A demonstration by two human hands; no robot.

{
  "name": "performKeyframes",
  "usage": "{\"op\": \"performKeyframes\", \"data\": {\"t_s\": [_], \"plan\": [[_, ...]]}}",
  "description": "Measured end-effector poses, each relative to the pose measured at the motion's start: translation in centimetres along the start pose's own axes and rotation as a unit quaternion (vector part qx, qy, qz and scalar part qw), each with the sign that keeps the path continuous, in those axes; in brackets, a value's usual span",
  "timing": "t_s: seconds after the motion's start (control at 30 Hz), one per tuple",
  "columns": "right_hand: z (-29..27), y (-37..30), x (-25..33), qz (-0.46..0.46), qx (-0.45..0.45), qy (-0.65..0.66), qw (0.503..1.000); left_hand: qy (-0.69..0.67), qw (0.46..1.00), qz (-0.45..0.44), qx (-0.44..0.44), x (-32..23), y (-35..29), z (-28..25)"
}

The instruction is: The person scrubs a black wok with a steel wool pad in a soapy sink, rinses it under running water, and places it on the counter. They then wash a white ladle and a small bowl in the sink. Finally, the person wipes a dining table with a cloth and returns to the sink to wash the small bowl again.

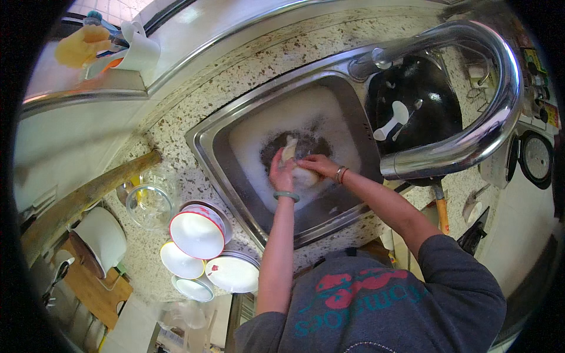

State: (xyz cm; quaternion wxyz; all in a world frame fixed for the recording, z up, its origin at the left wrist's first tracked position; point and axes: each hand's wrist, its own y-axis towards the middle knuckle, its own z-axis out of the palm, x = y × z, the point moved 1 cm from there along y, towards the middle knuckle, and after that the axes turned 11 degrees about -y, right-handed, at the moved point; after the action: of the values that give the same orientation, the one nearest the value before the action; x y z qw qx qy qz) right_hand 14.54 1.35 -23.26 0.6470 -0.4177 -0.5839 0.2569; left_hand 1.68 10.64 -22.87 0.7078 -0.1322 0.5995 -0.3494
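Over a steel sink (pixel 229 194) of foamy water, both my hands are close together. My left hand (pixel 281 172), with a green bangle at its wrist, is closed round a pale cream, limp-looking piece (pixel 289 149) that sticks up past the fingers. It may be a cloth; its kind is unclear. My right hand (pixel 318 165) reaches in from the right, its fingertips meeting the left hand by the same piece. What the right fingers grip, if anything, is hidden. Just below the hands a whitish rounded patch (pixel 305 177) shows, too blurred to name.
A chrome faucet (pixel 453 159) arches over the right side. Beneath it a black wok (pixel 424 88) holds a white spatula-like spoon (pixel 393 120). Stacked bowls (pixel 197 235) and plates (pixel 232 274) stand left of the sink, near glass vessels (pixel 150 206).
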Motion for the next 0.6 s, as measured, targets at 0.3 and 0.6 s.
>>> {"op": "performKeyframes", "data": {"t_s": [0.3, 0.6], "plan": [[0.5, 2.6, -4.5, -0.196, -0.32, -0.569, 0.732, -0.098, 0.98, -0.153, -0.081, 4.1, -0.8, -3.5], [5.2, -9.1, 7.2, -0.362, -0.162, -0.235, 0.887, -0.267, 0.893, -0.27, 0.241, 4.5, -0.5, -2.2]]}}
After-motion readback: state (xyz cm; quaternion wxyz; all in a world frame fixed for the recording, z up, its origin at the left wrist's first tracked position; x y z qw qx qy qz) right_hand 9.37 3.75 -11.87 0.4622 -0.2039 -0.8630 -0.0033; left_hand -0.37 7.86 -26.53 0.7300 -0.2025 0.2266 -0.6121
